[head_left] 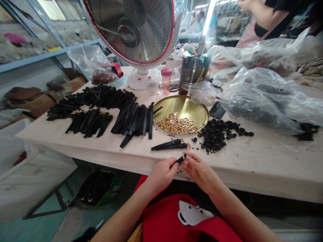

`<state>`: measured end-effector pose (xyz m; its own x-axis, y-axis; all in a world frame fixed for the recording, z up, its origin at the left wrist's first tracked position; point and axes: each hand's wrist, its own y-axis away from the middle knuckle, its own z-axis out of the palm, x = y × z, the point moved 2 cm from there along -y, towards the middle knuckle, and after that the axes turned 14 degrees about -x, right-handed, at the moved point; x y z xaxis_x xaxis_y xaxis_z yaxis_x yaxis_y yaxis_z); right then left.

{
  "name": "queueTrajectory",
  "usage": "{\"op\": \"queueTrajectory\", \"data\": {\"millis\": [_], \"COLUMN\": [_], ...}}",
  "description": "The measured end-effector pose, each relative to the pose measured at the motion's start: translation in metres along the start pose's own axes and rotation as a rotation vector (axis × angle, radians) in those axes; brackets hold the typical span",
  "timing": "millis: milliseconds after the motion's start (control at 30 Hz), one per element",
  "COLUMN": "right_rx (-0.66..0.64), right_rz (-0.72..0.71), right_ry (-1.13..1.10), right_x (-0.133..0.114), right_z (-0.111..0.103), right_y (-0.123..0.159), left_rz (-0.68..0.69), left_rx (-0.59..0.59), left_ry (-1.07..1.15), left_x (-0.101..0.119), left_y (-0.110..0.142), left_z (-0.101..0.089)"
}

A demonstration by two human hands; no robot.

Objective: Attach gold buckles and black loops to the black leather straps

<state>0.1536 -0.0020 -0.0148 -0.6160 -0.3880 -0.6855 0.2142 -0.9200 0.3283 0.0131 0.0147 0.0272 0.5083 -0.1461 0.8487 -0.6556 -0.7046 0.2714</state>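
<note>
The left hand grasps a black strap just beyond the front edge of the bench, while the right hand pinches its far end with thumb and fingertips, beside a gold buckle. Whether the right fingertips press on metal or on strap is too small to tell.

The step looks like settling the fitting at the strap's end. To do it well, the left grip should sit close behind the buckle, so the short end cannot twist or bend away, and the right fingertips should work square to the strap, easing the material evenly rather than tugging one edge. Keeping the metal centred and flat would help it match the small group of buckled straps on the bench, just in front of the brass-coloured tray.

Loose gold fittings lie in that tray, with the black loops heaped to its right and plain strips to its left, so both supplies seem within easy reach.
</note>
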Motion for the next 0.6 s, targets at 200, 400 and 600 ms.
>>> {"op": "queueTrajectory", "data": {"millis": [200,400,600], "right_rx": [-0.047,-0.027,-0.053], "right_rz": [-0.109,-0.125,-0.091], "right_ry": [0.318,0.491,0.435], "right_x": [0.005,0.005,0.014], "right_z": [0.008,0.005,-0.001], "right_y": [0.005,0.007,0.008], "left_rz": [-0.042,-0.124,-0.13], "left_rx": [-0.016,-0.134,-0.185], "left_ry": [0.163,0.509,0.547], "left_x": [-0.003,-0.01,-0.011], "left_y": [-0.008,-0.011,-0.013], "left_z": [0.006,0.015,0.014]}}
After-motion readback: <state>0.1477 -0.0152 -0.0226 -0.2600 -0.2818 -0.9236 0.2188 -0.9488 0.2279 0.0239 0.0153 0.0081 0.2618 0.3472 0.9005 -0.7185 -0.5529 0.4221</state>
